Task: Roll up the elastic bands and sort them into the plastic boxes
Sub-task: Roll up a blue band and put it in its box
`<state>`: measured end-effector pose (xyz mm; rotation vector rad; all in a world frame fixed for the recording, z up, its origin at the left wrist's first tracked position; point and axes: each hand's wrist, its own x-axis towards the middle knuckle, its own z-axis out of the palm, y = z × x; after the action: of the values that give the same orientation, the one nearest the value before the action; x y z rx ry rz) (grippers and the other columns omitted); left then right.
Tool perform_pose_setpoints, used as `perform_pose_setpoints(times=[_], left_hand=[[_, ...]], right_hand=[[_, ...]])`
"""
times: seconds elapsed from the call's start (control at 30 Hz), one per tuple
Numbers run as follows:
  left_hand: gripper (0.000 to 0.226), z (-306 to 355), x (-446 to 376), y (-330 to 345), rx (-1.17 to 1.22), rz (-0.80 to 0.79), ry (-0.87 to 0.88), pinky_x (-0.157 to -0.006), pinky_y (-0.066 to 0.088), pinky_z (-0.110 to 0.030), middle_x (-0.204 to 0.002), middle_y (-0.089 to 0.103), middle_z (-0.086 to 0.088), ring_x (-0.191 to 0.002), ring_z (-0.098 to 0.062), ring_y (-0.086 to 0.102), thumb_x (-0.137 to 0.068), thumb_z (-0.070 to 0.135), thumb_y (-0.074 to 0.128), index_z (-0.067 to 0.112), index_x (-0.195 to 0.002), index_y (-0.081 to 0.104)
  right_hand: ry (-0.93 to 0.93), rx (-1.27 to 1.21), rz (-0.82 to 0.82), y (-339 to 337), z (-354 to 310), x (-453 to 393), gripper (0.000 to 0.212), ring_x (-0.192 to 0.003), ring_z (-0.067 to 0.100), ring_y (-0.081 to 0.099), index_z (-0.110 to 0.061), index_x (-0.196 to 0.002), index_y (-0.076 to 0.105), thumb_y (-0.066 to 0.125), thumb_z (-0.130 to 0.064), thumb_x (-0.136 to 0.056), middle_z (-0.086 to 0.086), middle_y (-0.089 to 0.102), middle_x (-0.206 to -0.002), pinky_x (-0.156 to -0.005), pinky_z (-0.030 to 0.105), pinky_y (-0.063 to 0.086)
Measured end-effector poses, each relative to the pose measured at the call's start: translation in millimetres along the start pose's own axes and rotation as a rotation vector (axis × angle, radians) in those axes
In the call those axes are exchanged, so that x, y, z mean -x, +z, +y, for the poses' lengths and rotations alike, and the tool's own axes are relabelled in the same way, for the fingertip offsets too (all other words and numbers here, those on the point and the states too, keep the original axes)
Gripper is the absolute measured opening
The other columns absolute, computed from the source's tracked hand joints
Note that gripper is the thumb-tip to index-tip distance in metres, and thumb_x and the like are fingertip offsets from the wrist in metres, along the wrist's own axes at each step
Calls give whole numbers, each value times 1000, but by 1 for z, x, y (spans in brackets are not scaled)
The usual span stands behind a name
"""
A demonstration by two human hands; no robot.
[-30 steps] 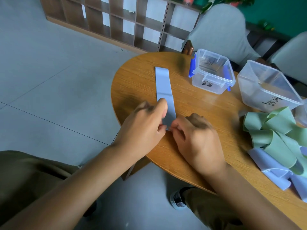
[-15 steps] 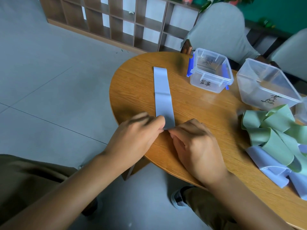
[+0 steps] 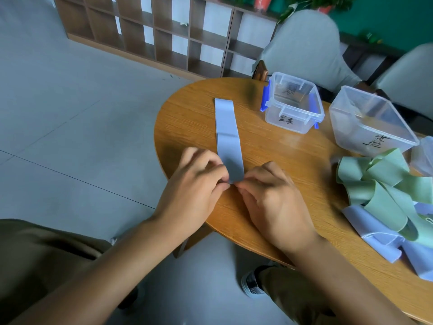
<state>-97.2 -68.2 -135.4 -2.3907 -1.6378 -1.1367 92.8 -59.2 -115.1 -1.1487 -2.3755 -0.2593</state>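
Note:
A pale blue elastic band [image 3: 227, 134] lies flat and stretched out on the round wooden table [image 3: 288, 158], running away from me. My left hand [image 3: 195, 184] and my right hand [image 3: 273, 195] both pinch its near end between fingertips, one at each corner. Behind it stands a small clear plastic box with blue clips [image 3: 293, 105] and, to the right, a larger clear plastic box [image 3: 370, 123]; both carry handwritten labels and look empty. A pile of green and pale blue bands [image 3: 396, 198] lies at the right.
The table's curved edge runs just under my wrists, with grey tiled floor to the left. Two grey covered chairs [image 3: 304, 48] stand behind the table. A wooden lattice shelf [image 3: 164, 31] lines the far wall. Another clear container [image 3: 424, 156] peeks in at the right edge.
Both hands have slid back along the blue band to its near end, uncovering more of its length. The band has stayed flat on the table.

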Motion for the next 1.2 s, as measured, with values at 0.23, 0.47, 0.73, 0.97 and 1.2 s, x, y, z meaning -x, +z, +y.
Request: perform_pose_setpoints(times=[0.23,0.47,0.73,0.97,1.2], left_hand=[[14,7,-6,-1,-17,-24,-98,-98,44,-33,-122,63,2,-120,-31,48,-80,22,81,20,-77,67],[14,14,-6,-4,-93,-49,-100,-100,46,-36,-133,63,-3,-127,-33,47,-86,24,74,17,-78,66],[17,15,-11,-2,-154,-109,-121,-107,41,-40,-141,59,-7,-134,-35,41,-91,28,67,17,-79,66],[16,15,-19,1,-111,-116,-272,-106,42,-39,-141,59,-8,-136,-34,37,-88,29,71,15,-81,73],[16,9,-29,3,-75,-82,-380,-102,43,-42,-136,59,-3,-134,-33,37,-82,32,77,21,-86,66]], right_hand=[[-48,79,-12,-3,-3,6,14,-87,29,58,-14,-96,71,71,-4,-85,2,66,-87,-75,42,50],[-12,1,3,0,3,5,8,-87,29,58,-13,-96,72,66,-10,-92,2,68,-88,-74,45,51],[133,-173,21,8,8,-5,8,-91,22,53,-17,-90,73,72,-25,-91,-5,65,-94,-79,40,49],[329,-251,-74,18,11,-20,8,-99,18,42,-17,-86,71,74,-24,-89,-6,56,-105,-92,28,42],[644,-409,-178,10,6,-37,20,-111,17,41,-31,-101,64,75,-28,-85,-7,49,-110,-102,29,37]])
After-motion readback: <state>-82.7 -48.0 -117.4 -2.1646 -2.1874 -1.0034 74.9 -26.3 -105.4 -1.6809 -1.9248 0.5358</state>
